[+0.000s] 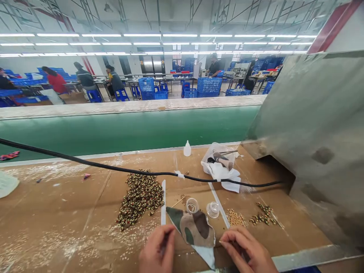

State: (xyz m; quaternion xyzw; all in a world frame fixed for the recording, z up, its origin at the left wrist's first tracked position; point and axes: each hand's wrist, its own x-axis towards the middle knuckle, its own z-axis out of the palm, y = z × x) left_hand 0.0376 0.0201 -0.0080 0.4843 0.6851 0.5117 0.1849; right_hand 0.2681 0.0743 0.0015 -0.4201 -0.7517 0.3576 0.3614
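Note:
My left hand is closed in a pinch at the left edge of a camouflage cloth scrap; whatever its fingertips hold is hidden. On the scrap's other side my right hand pinches thumb against forefinger, with perhaps something tiny and pale at the tips. The cloth lies on the cardboard-covered table, its pale underside showing near the front. Behind it are a small clear cup and another clear cup or lid. Small tan beads lie just beyond my right hand.
A large heap of small dark-and-yellow pieces lies left, a smaller group right. A black cable crosses the table. Behind stand a white dropper bottle and a plastic tub. A metal housing blocks the right; a green belt runs beyond.

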